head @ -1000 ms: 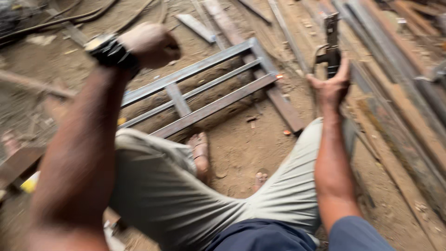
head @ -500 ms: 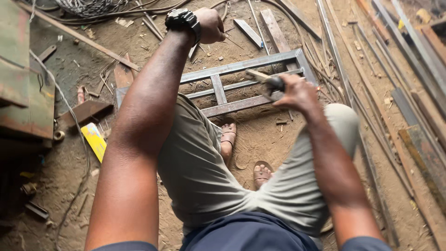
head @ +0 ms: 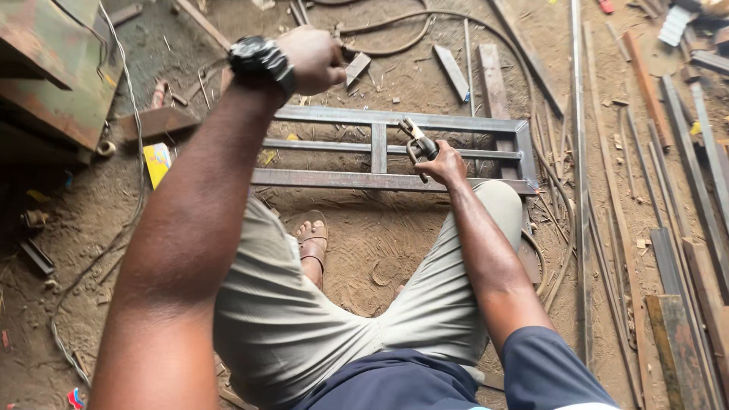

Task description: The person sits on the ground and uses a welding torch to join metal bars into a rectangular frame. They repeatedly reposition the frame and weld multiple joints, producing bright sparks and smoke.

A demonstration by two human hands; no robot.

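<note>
A rectangular steel frame (head: 334, 179) with cross bars lies flat on the dirt floor in front of my knees. My right hand (head: 446, 165) grips a metal clamp-like welding holder (head: 417, 141), whose jaws sit over the frame's middle bar, right of the upright cross piece. My left hand (head: 311, 57), with a black watch (head: 260, 58) on the wrist, is raised in a closed fist above the frame's far rail. Nothing clearly shows inside that fist. I squat with a sandalled foot (head: 312, 239) just short of the near rail.
Long steel bars and strips (head: 581, 190) lie along the right side. A rusty green metal box (head: 53, 76) stands at the upper left. A hose or cable (head: 425, 34) curves across the top. A yellow packet (head: 157, 162) and short offcuts (head: 452, 70) litter the dirt.
My right hand has carried the holder from the upper right down and left onto the frame. My left fist stays raised. The view has swung left, bringing the green box into sight.
</note>
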